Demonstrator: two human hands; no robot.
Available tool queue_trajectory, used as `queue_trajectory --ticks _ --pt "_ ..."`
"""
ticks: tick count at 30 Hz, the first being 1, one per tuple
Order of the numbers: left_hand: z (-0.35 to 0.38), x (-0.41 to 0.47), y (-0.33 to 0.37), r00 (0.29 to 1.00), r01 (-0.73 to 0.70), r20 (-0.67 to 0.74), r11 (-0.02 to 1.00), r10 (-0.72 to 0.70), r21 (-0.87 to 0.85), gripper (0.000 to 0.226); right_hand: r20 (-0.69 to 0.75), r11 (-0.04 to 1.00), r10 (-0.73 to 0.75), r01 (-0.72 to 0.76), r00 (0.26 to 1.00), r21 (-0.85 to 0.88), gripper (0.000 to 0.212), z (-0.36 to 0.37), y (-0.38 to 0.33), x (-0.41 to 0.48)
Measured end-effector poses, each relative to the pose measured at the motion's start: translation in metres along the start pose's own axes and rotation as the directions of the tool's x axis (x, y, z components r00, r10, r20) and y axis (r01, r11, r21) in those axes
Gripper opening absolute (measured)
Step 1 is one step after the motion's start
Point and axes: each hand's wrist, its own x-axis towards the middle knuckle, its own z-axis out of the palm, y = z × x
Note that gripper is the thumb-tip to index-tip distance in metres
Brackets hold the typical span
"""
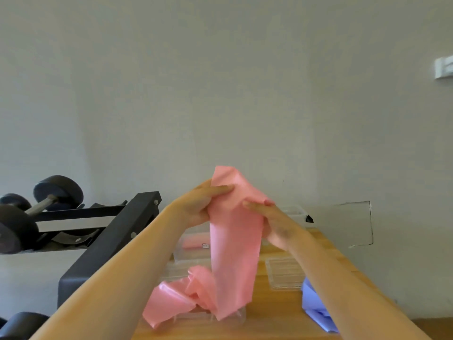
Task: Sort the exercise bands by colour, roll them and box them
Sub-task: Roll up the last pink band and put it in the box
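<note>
A: Where is the band (235, 253)?
B: Its tail lies heaped down at the table (269, 322), below the grip — the rest rises to it, long axis nearly upright, top end pointing up.
A: And the hands?
B: The left hand (196, 207) and the right hand (277, 224) each pinch the top end, one at each edge. I think it is held high so that it hangs flat, ready for rolling.
A: Behind the grip?
B: A clear box (179, 253) — a pink roll seems already inside.
</note>
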Motion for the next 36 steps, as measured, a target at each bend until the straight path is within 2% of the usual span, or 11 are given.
queue_trajectory --ticks 3,8,10,14,20,23,27,31,32,34,36 --pt "0.001 0.001 0.017 0.999 -0.050 -0.003 0.995 0.051 0.081 0.036 0.006 0.998 -0.031 0.031 0.999 -0.057 0.035 0.004 -0.014 -0.001" --pt "0.001 0.002 0.037 0.979 -0.132 -0.147 0.989 0.140 0.058 0.023 0.025 0.990 -0.036 0.039 0.999 -0.132 0.045 0.010 -0.029 -0.006" --pt "-0.003 0.000 0.038 0.975 -0.111 -0.190 0.993 0.116 0.037 0.020 0.045 0.992 -0.029 0.034 0.999 -0.125 0.040 0.012 -0.034 -0.006" --pt "-0.010 -0.011 0.009 0.985 0.063 -0.148 0.977 -0.094 -0.201 0.064 0.017 0.989 -0.068 0.069 0.998 -0.129 0.036 0.018 -0.040 0.001" --pt "-0.013 -0.029 -0.045 0.987 0.144 0.094 0.981 -0.133 -0.127 0.105 -0.081 0.995 -0.013 0.021 0.997 0.095 0.032 0.017 -0.041 0.013" --pt "-0.010 -0.036 -0.055 0.984 0.107 0.144 0.994 -0.105 -0.008 0.082 -0.126 0.995 -0.035 0.046 0.991 0.090 0.047 0.015 -0.043 0.018" --pt "-0.013 -0.029 -0.069 0.990 0.111 0.073 0.985 -0.121 0.134 0.055 -0.181 0.999 0.000 0.006 0.984 0.035 0.077 0.003 -0.049 0.026" --pt "-0.007 -0.018 -0.073 0.987 0.162 0.003 0.986 -0.162 0.050 0.042 -0.300 0.992 0.126 -0.129 0.946 0.010 0.116 -0.011 -0.038 0.033" --pt "-0.004 -0.015 -0.072 0.984 0.174 -0.025 0.984 -0.174 0.020 0.038 -0.330 0.986 0.165 -0.162 0.929 0.036 0.113 -0.019 -0.028 0.033" --pt "0.001 -0.006 -0.069 0.970 0.211 -0.101 0.973 -0.220 -0.097 0.035 -0.353 0.972 0.231 -0.200 0.906 0.123 0.085 -0.031 -0.008 0.025" --pt "-0.001 0.006 -0.069 0.956 0.209 -0.141 0.935 -0.258 -0.288 0.048 -0.301 0.947 0.284 -0.216 0.910 0.239 0.075 -0.044 0.016 0.012"
